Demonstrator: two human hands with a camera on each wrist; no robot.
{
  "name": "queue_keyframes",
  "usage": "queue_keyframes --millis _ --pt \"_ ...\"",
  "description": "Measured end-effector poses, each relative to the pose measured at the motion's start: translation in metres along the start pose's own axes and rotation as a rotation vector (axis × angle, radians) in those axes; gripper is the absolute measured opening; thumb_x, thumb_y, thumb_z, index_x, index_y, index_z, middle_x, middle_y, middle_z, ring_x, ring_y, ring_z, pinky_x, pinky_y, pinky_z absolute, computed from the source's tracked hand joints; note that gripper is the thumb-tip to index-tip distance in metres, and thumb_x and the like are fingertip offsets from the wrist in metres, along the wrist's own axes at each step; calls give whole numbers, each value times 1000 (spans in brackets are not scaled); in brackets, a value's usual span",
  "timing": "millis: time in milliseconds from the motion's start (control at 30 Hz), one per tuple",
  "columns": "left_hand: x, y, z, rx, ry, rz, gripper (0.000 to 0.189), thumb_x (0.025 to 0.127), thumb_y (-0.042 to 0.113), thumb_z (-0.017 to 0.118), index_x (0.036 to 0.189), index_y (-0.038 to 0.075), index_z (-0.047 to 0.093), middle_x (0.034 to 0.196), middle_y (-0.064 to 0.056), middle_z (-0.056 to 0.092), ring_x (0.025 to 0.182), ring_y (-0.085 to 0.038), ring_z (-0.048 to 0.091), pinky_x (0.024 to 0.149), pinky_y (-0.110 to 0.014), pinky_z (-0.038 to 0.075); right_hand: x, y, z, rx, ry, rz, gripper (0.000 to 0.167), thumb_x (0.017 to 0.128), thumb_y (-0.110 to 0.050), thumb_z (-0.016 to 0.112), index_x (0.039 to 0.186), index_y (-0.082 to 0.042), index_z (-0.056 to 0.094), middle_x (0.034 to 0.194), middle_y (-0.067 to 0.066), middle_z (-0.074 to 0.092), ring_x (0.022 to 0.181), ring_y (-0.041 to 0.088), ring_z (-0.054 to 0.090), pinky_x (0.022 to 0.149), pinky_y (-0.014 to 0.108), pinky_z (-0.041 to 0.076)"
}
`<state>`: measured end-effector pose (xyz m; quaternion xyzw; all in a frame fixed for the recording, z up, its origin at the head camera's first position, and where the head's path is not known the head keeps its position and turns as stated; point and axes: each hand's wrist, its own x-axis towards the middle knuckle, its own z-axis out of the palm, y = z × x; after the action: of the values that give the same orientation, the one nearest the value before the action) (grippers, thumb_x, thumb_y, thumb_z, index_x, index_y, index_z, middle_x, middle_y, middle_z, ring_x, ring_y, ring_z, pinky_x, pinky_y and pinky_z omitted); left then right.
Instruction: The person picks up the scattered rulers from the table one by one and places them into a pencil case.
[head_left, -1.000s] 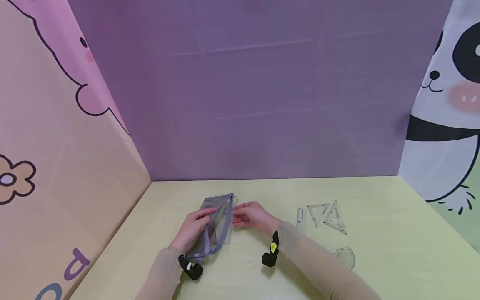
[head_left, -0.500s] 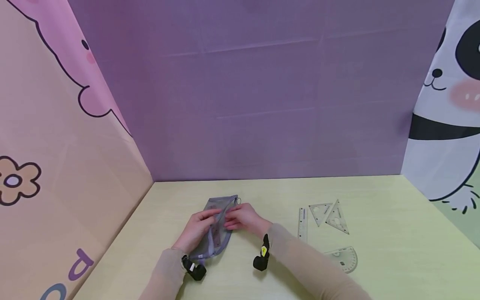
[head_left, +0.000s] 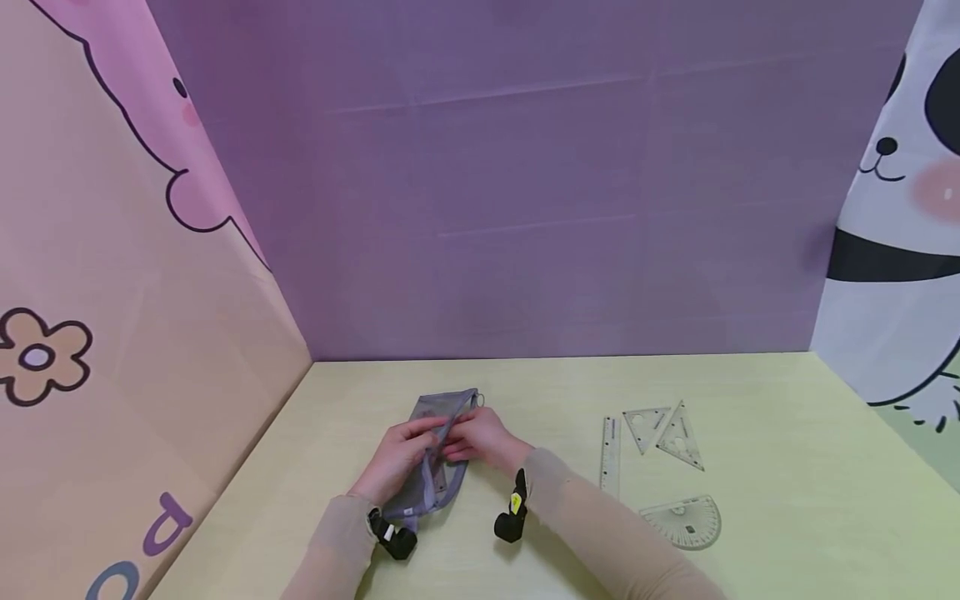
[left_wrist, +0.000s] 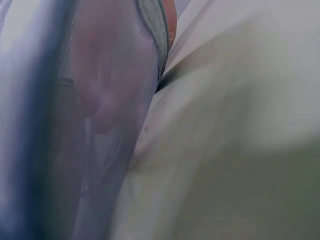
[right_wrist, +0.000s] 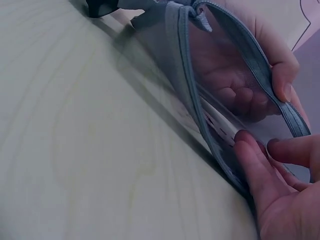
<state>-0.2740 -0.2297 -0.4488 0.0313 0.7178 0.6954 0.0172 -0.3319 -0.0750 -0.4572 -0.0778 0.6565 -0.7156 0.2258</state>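
Observation:
A grey-purple mesh zip pouch [head_left: 423, 500] stands tilted on the table, its zipped mouth spread open. My left hand [head_left: 397, 458] grips the far side of the mouth; in the right wrist view the left thumb [right_wrist: 284, 85] lies over the zip edge, with curled fingers showing through the mesh. My right hand [head_left: 483, 437] reaches into the mouth. Its fingers [right_wrist: 260, 175] are fairly straight, with fingertips right at a pale strip with dark marks [right_wrist: 220, 125] inside the pouch, and a gap shows between them and the thumb. The left wrist view shows mostly blurred mesh.
To the right on the pale wooden table [head_left: 540, 383] lie a clear ruler [head_left: 610, 454], two clear set squares [head_left: 645, 427] and a clear protractor [head_left: 682, 522]. A purple backdrop [head_left: 555, 208] stands behind, with printed cloths on both sides.
My right hand has moved left from beside the pouch into its mouth. The clear flat piece seen at the mouth earlier now shows inside. My left hand keeps its hold.

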Motion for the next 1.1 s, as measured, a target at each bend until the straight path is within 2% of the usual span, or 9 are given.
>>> queue_keyframes --millis 433,700,867,1100 --pt "1 -3 0 15 -12 9 38 87 -1 55 124 -4 63 126 -15 59 101 -17 55 80 -26 47 -4 0 -6 -32 -9 -4 22 90 4 55 107 15 63 78 14 69 62 17 67 63 35 56" --pt "0 -4 -1 5 -18 1 36 89 1 55 124 -4 63 130 -15 57 110 -20 52 87 -28 44 -11 0 -1 -48 -25 1 20 88 -2 63 103 9 69 84 19 71 63 17 67 62 35 56" --pt "0 -3 -1 -4 -24 -4 37 89 1 56 125 -3 63 132 -15 55 114 -20 50 90 -30 42 -15 -1 0 -42 -41 -2 21 88 -3 63 104 9 68 85 20 71 66 19 69 64 35 56" --pt "0 -5 -3 8 -29 -1 38 89 3 56 125 -3 63 131 -14 56 114 -20 51 92 -33 42 -18 -3 -10 -31 -65 -16 29 90 -1 60 115 12 61 92 21 70 72 22 70 67 37 56"
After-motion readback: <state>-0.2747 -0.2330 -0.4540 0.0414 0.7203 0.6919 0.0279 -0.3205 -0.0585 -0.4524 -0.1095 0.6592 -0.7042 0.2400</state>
